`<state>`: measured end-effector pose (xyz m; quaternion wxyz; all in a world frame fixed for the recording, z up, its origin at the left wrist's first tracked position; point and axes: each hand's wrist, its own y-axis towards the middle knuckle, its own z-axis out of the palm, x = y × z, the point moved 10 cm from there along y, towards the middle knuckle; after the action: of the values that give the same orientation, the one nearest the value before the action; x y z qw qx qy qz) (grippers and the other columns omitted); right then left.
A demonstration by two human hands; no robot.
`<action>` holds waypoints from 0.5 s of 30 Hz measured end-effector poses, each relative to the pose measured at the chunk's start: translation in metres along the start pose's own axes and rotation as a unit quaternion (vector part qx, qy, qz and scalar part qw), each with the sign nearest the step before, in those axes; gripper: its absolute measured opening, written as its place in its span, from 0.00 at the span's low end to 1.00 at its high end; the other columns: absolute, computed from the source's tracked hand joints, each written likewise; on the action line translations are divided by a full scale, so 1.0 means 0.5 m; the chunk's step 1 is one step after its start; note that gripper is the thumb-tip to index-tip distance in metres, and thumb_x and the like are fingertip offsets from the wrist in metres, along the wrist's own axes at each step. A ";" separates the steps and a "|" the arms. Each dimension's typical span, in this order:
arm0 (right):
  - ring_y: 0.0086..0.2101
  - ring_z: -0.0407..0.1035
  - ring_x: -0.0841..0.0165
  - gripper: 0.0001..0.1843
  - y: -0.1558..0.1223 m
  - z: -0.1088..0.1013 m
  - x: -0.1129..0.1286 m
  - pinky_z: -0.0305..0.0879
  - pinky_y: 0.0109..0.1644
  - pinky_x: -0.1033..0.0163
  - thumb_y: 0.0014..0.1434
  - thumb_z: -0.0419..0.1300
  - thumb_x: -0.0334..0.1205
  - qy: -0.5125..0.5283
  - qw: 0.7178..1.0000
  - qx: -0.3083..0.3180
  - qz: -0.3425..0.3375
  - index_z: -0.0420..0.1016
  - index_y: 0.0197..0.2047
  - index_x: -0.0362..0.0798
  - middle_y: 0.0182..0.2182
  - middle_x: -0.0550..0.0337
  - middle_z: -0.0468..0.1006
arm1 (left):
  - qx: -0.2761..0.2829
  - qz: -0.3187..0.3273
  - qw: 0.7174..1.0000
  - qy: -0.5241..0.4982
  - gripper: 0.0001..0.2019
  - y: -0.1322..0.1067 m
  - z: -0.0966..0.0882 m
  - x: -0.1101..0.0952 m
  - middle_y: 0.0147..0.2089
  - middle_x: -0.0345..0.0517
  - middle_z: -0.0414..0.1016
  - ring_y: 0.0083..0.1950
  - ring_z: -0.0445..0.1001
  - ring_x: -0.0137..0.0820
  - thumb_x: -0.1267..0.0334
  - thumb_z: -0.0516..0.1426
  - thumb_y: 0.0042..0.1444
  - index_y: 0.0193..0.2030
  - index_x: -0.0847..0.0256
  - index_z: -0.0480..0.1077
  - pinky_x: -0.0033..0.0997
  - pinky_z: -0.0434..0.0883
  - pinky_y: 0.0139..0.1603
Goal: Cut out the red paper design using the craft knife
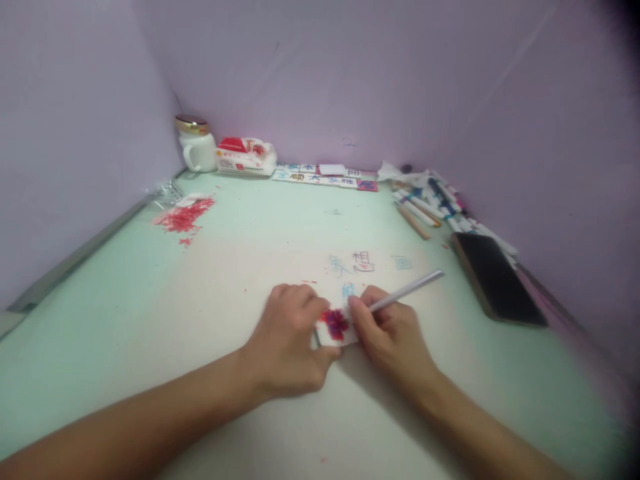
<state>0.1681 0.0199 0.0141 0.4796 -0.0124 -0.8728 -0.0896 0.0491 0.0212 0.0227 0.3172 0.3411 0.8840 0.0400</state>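
Note:
My left hand (290,340) is curled, pinning a small white card (337,328) flat on the pale green table (150,320). The card bears a red and purple flower-like patch. My right hand (393,333) grips a thin silver pen-like tool (407,290), its tip hidden by my fingers at the card's right edge. The tool's free end points up and to the right. Blue and dark characters (353,265) are scribbled on the table just beyond the card.
A black phone (495,277) lies at the right. Several markers (435,203) are heaped at the back right. Red scraps (184,217) sit at the left by a plastic bag. A white jar (196,143), a tissue pack (245,157) and printed cards (323,177) line the back wall.

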 end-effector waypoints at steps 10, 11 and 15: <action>0.15 0.52 0.75 0.20 -0.001 0.009 -0.034 0.48 0.18 0.68 0.60 0.53 0.50 0.077 0.995 0.026 0.055 0.58 0.20 0.50 0.12 0.70 0.58 | 0.048 0.009 0.998 0.046 0.27 0.004 0.012 -0.007 0.34 0.44 0.66 0.37 0.65 0.37 0.51 0.66 0.44 0.48 0.62 0.69 0.43 0.61 0.45; 0.15 0.53 0.75 0.20 -0.001 0.010 -0.036 0.49 0.18 0.68 0.60 0.53 0.50 0.081 0.995 0.031 0.056 0.58 0.20 0.50 0.12 0.70 0.59 | 0.052 0.012 0.997 0.049 0.29 0.005 0.014 -0.008 0.34 0.44 0.66 0.37 0.65 0.38 0.49 0.66 0.44 0.51 0.61 0.68 0.43 0.61 0.45; 0.16 0.54 0.75 0.21 -0.001 0.007 -0.034 0.50 0.20 0.68 0.60 0.53 0.50 0.070 0.996 0.029 0.049 0.59 0.20 0.50 0.13 0.68 0.63 | 0.055 0.023 0.996 0.069 0.30 0.005 0.019 -0.010 0.34 0.44 0.67 0.38 0.66 0.38 0.45 0.65 0.45 0.51 0.60 0.68 0.44 0.60 0.45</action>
<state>0.1745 0.0210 -0.0021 0.5439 -0.0353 -0.8374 -0.0412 0.0588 0.0183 0.0185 0.2352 0.3747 0.8966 0.0219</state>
